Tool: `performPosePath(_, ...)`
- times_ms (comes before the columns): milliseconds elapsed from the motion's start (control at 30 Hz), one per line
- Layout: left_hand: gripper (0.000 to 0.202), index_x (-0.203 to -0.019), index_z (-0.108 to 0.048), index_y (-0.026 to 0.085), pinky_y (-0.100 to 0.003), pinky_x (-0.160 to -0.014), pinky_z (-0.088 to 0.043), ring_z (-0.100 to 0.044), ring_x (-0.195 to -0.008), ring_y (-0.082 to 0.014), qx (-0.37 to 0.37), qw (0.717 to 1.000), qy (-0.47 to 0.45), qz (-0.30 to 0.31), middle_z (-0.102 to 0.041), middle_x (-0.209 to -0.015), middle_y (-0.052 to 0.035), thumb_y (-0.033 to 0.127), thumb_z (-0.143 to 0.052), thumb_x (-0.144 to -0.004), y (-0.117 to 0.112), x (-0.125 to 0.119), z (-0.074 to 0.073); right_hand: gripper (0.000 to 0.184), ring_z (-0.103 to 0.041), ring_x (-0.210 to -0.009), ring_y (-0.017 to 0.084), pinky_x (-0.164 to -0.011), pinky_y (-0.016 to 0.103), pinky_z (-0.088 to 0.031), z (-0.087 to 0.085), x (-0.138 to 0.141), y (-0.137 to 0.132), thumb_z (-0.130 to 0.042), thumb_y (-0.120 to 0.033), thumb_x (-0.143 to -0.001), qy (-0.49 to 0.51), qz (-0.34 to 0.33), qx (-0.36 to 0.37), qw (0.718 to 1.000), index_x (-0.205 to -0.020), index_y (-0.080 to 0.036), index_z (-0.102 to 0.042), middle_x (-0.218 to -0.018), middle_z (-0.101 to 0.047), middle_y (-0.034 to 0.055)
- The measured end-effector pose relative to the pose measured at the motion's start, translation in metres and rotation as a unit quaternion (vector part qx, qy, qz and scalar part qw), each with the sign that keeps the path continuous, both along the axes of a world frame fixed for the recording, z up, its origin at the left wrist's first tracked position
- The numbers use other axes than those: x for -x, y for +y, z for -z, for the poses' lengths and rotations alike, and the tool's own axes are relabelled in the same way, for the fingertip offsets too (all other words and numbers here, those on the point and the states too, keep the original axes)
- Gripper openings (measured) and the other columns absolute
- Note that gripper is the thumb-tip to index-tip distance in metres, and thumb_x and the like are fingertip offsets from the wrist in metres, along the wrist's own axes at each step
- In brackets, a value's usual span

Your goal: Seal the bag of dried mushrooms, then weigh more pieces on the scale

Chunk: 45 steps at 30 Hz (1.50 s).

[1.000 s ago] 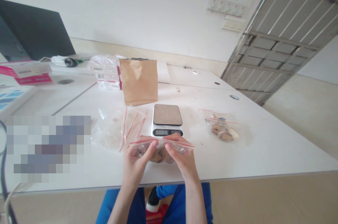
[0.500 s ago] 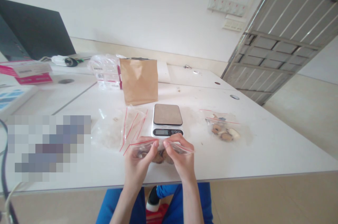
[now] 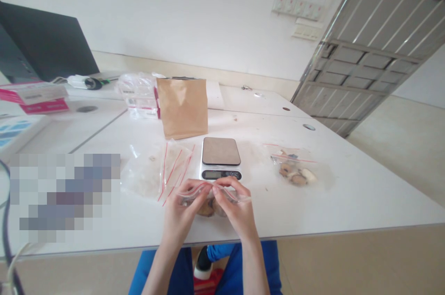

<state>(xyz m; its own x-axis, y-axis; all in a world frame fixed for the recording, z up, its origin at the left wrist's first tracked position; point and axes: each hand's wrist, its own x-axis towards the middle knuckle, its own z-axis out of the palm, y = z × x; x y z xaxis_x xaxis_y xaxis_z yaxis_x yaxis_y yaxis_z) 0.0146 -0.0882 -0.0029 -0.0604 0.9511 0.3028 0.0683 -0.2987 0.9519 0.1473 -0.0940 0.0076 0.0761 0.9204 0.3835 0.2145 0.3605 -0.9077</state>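
Both my left hand [image 3: 182,211] and my right hand [image 3: 236,211] pinch the red-lined top edge of a clear zip bag [image 3: 194,195], just in front of the digital kitchen scale [image 3: 220,158]. Brown chunks [image 3: 208,209] sit in the bag's lower part, mostly hidden by my fingers. To the left lie flat clear zip bags with red seals [image 3: 156,172]. Another zip bag holding brown and pale chunks [image 3: 294,171] rests on the white table [image 3: 347,193] to the right.
A kraft paper bag [image 3: 182,107] stands behind the scale, beside a clear plastic package [image 3: 139,96]. A laptop [image 3: 45,42], pink box [image 3: 38,99] and cable lie at the left. A blurred patch covers part of the table's left side.
My hands have drawn closer together at the bag's top edge. The bag's seal is now bunched between my fingertips, and the bag shows less between my hands.
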Motion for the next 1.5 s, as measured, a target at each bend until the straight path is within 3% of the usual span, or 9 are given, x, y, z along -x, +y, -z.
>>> performPosePath(267, 0.02, -0.076, -0.068, 0.017, -0.024, -0.067, -0.048, -0.064, -0.074, -0.0174, -0.014, 0.997, 0.052, -0.047, -0.069, -0.075, -0.0038, 0.037, -0.064, -0.079, -0.005, -0.001, 0.002, 0.016, -0.06, -0.076, 0.018, -0.075, 0.033, -0.045, 0.001, 0.002, 0.0, -0.062, -0.031, -0.081, 0.015, 0.026, -0.026, 0.999, -0.07, -0.02, -0.066, -0.071, -0.066, 0.003)
performPosePath(533, 0.02, -0.067, -0.069, 0.019, -0.023, -0.069, -0.049, -0.066, -0.071, -0.0161, 0.026, 0.998, 0.006, -0.063, -0.07, -0.07, -0.0011, 0.038, -0.069, -0.073, -0.004, 0.003, -0.004, 0.02, -0.054, -0.069, 0.016, -0.073, 0.031, -0.041, 0.007, 0.006, 0.002, -0.065, -0.035, -0.08, 0.02, 0.057, -0.036, 0.997, -0.065, -0.022, -0.07, -0.062, -0.063, 0.0004)
performPosePath(633, 0.021, -0.064, -0.07, 0.019, -0.023, -0.067, -0.05, -0.066, -0.068, -0.0163, 0.068, 0.994, -0.04, -0.073, -0.07, -0.065, -0.0009, 0.039, -0.071, -0.07, -0.003, 0.004, -0.008, 0.03, -0.056, -0.07, 0.017, -0.071, 0.03, -0.042, 0.008, 0.009, 0.002, -0.06, -0.042, -0.083, 0.043, 0.038, -0.01, 0.998, -0.064, -0.02, -0.069, -0.063, -0.063, 0.0013)
performPosePath(767, 0.03, -0.057, -0.067, 0.016, -0.023, -0.061, -0.051, -0.064, -0.061, -0.0162, 0.079, 0.987, -0.096, -0.099, -0.068, -0.058, -0.0021, 0.043, -0.069, -0.07, -0.001, 0.005, -0.006, 0.05, -0.063, -0.074, 0.02, -0.068, 0.031, -0.049, 0.014, 0.013, 0.002, -0.041, -0.059, -0.088, 0.107, -0.002, 0.076, 0.991, -0.079, -0.017, -0.067, -0.074, -0.068, 0.0066)
performPosePath(1000, 0.038, -0.055, -0.065, 0.015, -0.025, -0.061, -0.051, -0.064, -0.059, -0.017, 0.099, 0.978, -0.149, -0.11, -0.068, -0.057, -0.0029, 0.049, -0.066, -0.074, 0.001, 0.007, -0.001, 0.054, -0.066, -0.073, 0.023, -0.064, 0.03, -0.053, 0.023, 0.021, 0.004, -0.049, -0.07, -0.077, 0.106, 0.121, 0.064, 0.985, -0.078, -0.018, -0.065, -0.073, -0.069, 0.0094)
performPosePath(1133, 0.042, -0.058, -0.065, 0.016, -0.026, -0.06, -0.051, -0.063, -0.058, -0.0171, 0.088, 0.979, -0.147, -0.107, -0.068, -0.059, -0.0029, 0.054, -0.062, -0.076, 0.002, 0.006, 0.004, 0.069, -0.067, -0.084, 0.022, -0.078, 0.032, -0.052, 0.013, 0.013, 0.0, -0.023, -0.069, -0.087, 0.111, -0.041, 0.056, 0.991, -0.089, -0.018, -0.069, -0.083, -0.071, 0.0101)
performPosePath(1200, 0.05, -0.059, -0.066, 0.017, -0.026, -0.057, -0.051, -0.063, -0.055, -0.0177, 0.094, 0.982, -0.132, -0.097, -0.066, -0.055, -0.0033, 0.06, -0.052, -0.08, 0.001, 0.005, 0.006, 0.076, -0.068, -0.079, 0.021, -0.078, 0.031, -0.052, 0.008, 0.007, -0.003, -0.013, -0.067, -0.089, 0.117, -0.07, 0.051, 0.989, -0.086, -0.019, -0.071, -0.079, -0.072, 0.0095)
performPosePath(1367, 0.059, -0.073, -0.074, 0.018, -0.03, -0.061, -0.053, -0.067, -0.066, -0.0226, 0.087, 0.995, -0.034, -0.024, -0.07, -0.062, -0.0077, 0.066, -0.041, -0.082, 0.004, 0.005, -0.005, 0.072, -0.065, -0.062, 0.019, -0.068, 0.03, -0.052, -0.003, -0.022, -0.005, -0.024, -0.069, -0.087, 0.093, 0.093, 0.086, 0.988, -0.058, -0.019, -0.067, -0.059, -0.068, 0.0078)
performPosePath(1500, 0.07, -0.095, -0.075, 0.019, -0.033, -0.073, -0.052, -0.066, -0.088, -0.024, 0.06, 0.994, 0.025, 0.09, -0.074, -0.094, -0.0107, 0.063, -0.02, -0.089, 0.022, 0.019, -0.04, 0.063, -0.057, -0.044, 0.018, -0.051, 0.029, -0.047, -0.022, -0.081, -0.002, -0.041, -0.071, -0.079, 0.13, 0.244, 0.086, 0.957, -0.065, -0.016, -0.065, -0.045, -0.059, 0.0047)
